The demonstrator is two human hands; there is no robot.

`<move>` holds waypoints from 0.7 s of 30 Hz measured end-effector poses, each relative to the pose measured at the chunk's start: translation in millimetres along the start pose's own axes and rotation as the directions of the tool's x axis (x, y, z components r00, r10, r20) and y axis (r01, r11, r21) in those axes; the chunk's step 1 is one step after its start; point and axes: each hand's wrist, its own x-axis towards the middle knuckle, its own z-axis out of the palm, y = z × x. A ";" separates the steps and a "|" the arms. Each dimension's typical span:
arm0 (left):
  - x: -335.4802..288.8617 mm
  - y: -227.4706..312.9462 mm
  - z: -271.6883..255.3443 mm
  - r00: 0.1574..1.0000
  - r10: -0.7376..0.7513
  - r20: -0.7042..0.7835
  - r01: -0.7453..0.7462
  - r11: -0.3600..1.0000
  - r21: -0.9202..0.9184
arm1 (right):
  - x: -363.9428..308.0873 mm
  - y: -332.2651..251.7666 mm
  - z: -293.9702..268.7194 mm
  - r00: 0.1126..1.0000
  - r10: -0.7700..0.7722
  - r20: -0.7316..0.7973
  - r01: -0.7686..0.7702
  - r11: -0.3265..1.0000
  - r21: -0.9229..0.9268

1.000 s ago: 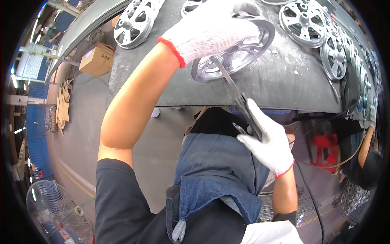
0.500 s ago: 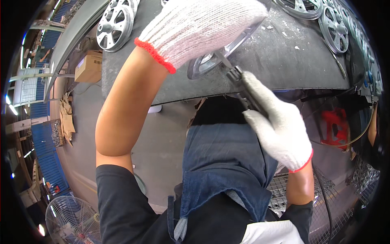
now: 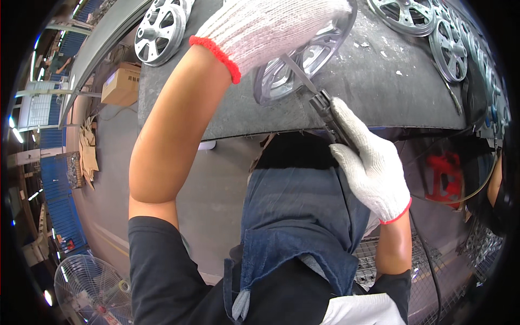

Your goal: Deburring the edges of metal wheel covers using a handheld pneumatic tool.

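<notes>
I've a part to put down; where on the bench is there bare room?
On the dark bench, at its near edge, between the right hand and slim rod; pale flakes lie farther back. The right end is crowded with wheels.

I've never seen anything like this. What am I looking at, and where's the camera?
No machine arm here: these are a person's own hands in white gloves with red cuffs. A wide fisheye camera on their head looks down, so edges appear bent. The left hand is over a spoked metal wheel, its fingers mostly hidden. The right hand holds a dark-handled tool, its thin metal end reaching the wheel. More silver wheels lie on the dark tabletop, to both sides.
</notes>
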 end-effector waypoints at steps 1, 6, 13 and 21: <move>1.3 0.4 0.5 1.000 -0.002 -0.005 0.002 1.000 0.002 | -0.8 2.7 7.1 1.000 -0.010 -0.029 0.011 0.998 0.056; 0.1 -8.2 0.2 0.998 0.054 -0.031 -0.054 0.999 0.009 | -0.5 -4.0 2.9 0.998 -0.062 0.018 0.062 0.998 0.028; 4.8 12.2 -0.6 0.989 -0.148 0.017 0.147 0.987 0.065 | -2.6 -2.4 14.1 0.996 -0.055 -0.066 0.059 0.997 0.057; 0.4 9.1 2.7 0.999 -0.030 0.011 0.030 1.000 0.000 | -3.4 -5.8 8.8 0.999 0.040 -0.013 -0.040 0.999 0.003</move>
